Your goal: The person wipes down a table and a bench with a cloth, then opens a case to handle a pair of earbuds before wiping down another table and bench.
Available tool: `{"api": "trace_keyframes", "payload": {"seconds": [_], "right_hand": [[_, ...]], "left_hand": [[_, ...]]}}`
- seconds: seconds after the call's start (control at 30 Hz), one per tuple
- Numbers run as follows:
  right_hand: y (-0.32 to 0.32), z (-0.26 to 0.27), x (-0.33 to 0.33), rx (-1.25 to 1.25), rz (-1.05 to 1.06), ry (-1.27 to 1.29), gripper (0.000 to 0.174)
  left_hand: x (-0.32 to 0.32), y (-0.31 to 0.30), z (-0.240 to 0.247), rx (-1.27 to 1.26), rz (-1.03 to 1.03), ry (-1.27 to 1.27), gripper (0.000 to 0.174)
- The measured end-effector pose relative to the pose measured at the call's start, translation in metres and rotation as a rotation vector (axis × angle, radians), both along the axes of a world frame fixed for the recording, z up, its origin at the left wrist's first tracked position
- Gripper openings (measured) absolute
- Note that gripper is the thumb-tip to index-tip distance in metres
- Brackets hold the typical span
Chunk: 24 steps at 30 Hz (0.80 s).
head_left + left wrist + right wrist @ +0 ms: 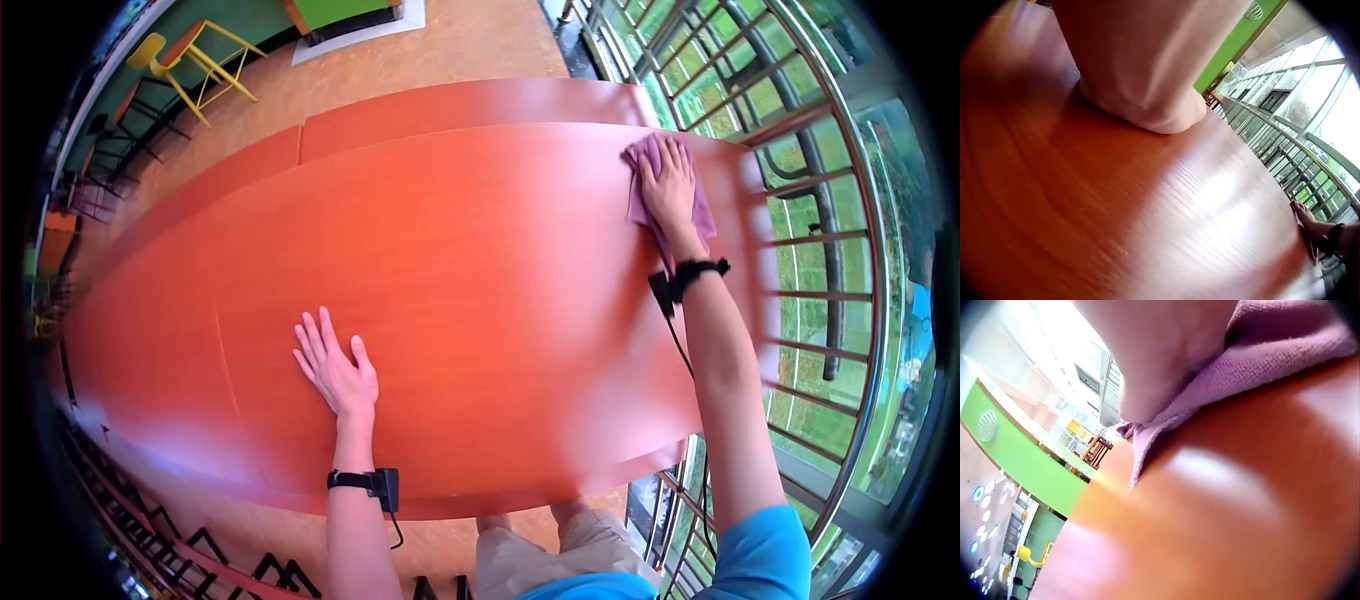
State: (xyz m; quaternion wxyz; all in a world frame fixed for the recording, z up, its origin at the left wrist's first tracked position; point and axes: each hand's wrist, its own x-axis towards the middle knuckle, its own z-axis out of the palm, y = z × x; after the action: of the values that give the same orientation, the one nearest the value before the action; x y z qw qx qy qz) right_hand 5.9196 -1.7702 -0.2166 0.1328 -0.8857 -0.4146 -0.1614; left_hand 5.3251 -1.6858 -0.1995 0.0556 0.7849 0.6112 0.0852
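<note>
From where I stand, one yellow chair [190,62] sits far off on the left, on the floor beyond the table [480,290]. Nearer, on the table's near left part, the left hand [338,372] lies flat on the wood. Its grip is wide, with fingers spread and straight, and it holds nothing. A black strap [362,482] rings that wrist.

Further right, at the table's far right corner, the right hand [668,188] presses down on the single purple cloth [634,158]. Its grip is also wide, the fingers lying straight over the fabric rather than curling round it, and the cloth shows on both sides of the hand. A second strap [697,270] rings this wrist. Just right of the table runs one metal railing [820,200], with greenery behind it.

The left wrist view adds what the head view cannot: the heel of the palm seated on the wood grain, and the right hand small in the distance. The right wrist view shows the cloth's nap bunched under the palm, its edge trailing on the glossy wood, and a green wall [1029,462] beyond.

That makes two hands, two straps, one cloth and one table.
</note>
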Motion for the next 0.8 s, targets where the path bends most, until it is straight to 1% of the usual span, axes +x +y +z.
{"api": "trace_keyframes", "payload": {"seconds": [0.03, 0.07, 0.1, 0.2, 0.23, 0.27, 0.33, 0.37, 0.43, 0.53, 0.6, 0.7, 0.73, 0.8], "right_hand": [[0.029, 0.0, -0.001, 0.004, -0.018, 0.01, 0.062], [0.052, -0.006, 0.001, 0.035, 0.012, -0.03, 0.061], [0.075, -0.007, -0.003, 0.03, 0.058, -0.015, 0.06], [0.116, 0.007, -0.051, -0.017, 0.222, 0.002, 0.057], [0.119, 0.004, -0.073, 0.022, 0.275, 0.056, 0.057], [0.116, 0.004, -0.093, 0.031, 0.343, 0.029, 0.058], [0.094, 0.013, -0.131, 0.041, 0.431, 0.063, 0.06], [0.076, 0.02, -0.15, 0.009, 0.463, 0.099, 0.06], [0.029, 0.029, -0.181, 0.054, 0.579, 0.199, 0.064], [-0.066, 0.043, -0.241, -0.025, 0.521, 0.315, 0.067], [-0.138, 0.05, -0.284, -0.129, 0.47, 0.374, 0.067], [-0.246, 0.044, -0.342, -0.225, 0.414, 0.424, 0.068], [-0.276, 0.046, -0.356, -0.287, 0.406, 0.424, 0.069], [-0.324, 0.047, -0.365, -0.291, 0.377, 0.481, 0.069]], "left_hand": [[0.0, 0.001, 0.0, -0.004, -0.003, 0.012, 0.068], [0.0, 0.001, 0.001, -0.008, 0.001, 0.01, 0.068], [0.002, 0.002, 0.002, -0.013, 0.002, 0.006, 0.068], [0.001, 0.004, 0.001, -0.009, -0.005, 0.011, 0.068], [0.001, 0.005, 0.001, -0.005, -0.008, 0.01, 0.068], [0.001, 0.002, 0.002, -0.006, -0.008, 0.008, 0.068], [0.0, 0.001, 0.002, -0.006, 0.002, 0.015, 0.068], [0.001, 0.002, 0.001, -0.004, 0.0, 0.014, 0.068], [0.003, 0.003, 0.002, -0.001, -0.001, 0.013, 0.068], [0.002, 0.002, 0.003, 0.015, 0.001, 0.03, 0.068], [0.001, 0.001, 0.004, 0.017, -0.003, 0.036, 0.068], [0.0, 0.0, 0.001, 0.023, 0.003, 0.032, 0.067], [0.0, 0.0, 0.001, 0.02, 0.007, 0.029, 0.067], [-0.001, 0.0, 0.001, 0.014, 0.01, 0.03, 0.067]]}}
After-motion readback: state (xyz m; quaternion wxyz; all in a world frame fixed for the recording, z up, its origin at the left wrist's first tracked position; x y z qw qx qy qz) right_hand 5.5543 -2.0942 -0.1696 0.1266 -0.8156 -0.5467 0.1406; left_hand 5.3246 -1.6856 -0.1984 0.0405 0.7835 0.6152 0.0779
